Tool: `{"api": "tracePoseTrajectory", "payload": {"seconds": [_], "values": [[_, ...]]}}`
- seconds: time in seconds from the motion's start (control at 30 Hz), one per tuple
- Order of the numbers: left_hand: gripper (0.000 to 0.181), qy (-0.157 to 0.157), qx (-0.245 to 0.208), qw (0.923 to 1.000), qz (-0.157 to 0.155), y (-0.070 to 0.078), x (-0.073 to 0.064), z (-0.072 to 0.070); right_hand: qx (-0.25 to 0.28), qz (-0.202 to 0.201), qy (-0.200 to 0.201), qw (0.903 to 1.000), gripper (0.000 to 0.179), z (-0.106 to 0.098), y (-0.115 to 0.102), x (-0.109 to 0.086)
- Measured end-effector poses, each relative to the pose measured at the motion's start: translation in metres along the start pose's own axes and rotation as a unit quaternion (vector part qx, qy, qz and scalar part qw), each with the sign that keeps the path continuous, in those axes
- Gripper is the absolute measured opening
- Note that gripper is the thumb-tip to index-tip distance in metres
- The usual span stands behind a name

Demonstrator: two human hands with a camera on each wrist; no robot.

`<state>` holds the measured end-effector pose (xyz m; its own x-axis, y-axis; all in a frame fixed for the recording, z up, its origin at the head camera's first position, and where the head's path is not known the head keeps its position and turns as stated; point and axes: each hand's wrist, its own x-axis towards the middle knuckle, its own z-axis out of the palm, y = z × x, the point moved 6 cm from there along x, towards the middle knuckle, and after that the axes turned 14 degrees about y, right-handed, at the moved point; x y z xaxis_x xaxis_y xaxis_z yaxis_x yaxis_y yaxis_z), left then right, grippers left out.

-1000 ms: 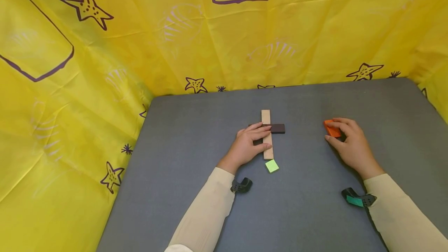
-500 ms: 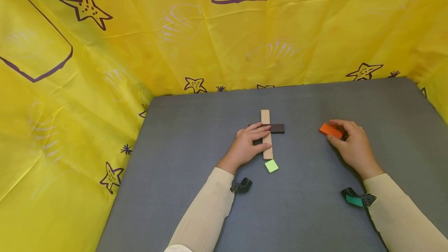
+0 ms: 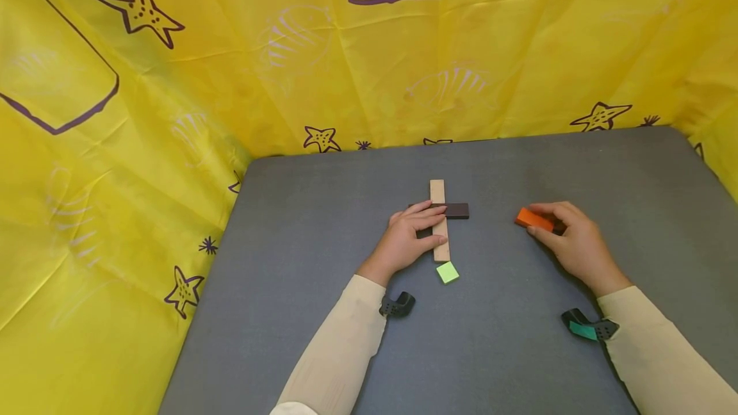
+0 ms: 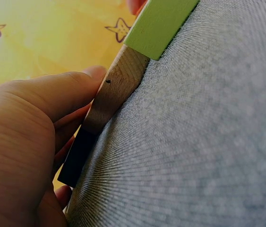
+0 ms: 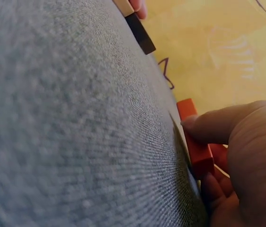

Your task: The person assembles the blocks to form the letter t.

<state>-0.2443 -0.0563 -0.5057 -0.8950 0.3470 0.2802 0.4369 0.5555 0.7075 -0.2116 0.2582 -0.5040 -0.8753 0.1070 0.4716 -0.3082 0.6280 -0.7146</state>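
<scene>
In the head view, my left hand [image 3: 406, 240] rests on a pale wooden block strip [image 3: 441, 242] and a dark brown block [image 3: 457, 211] that crosses it. Its fingers lie nearly straight over the crossing, and the thumb touches the strip's near part. They hide the dark block's left part. A lime green block [image 3: 447, 272] lies turned at the strip's near end. To the right, my right hand [image 3: 576, 242] pinches an orange block [image 3: 533, 219] between thumb and fingers. In the right wrist view, the orange block [image 5: 195, 139] is close to the table; a shadow runs beside it.
The grey cloth-covered table [image 3: 490, 338] reaches back to a yellow curtain [image 3: 369, 69] with drawn starfish and fish. Dark wrist mounts [image 3: 588, 325] sit on both forearms. The gap between the hands is bare grey cloth.
My right hand has turned the orange block from standing tilted to lying lengthwise and shifted it left, a little nearer to me. The left hand and the blocks under it stay put.
</scene>
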Motion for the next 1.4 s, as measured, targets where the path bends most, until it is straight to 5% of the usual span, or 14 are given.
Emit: {"api": "tracePoseTrajectory", "payload": {"seconds": [0.4,1.4], "values": [[0.053,-0.002,0.0,1.0,0.001,0.0,0.0,0.0,0.008,-0.058,-0.051,0.997,0.04,0.012,-0.016,-0.005],[0.053,-0.002,0.006,1.0,0.005,0.001,0.0,-0.001,0.09,-0.101,-0.138,0.9812,0.037,0.034,-0.04,-0.021]]}}
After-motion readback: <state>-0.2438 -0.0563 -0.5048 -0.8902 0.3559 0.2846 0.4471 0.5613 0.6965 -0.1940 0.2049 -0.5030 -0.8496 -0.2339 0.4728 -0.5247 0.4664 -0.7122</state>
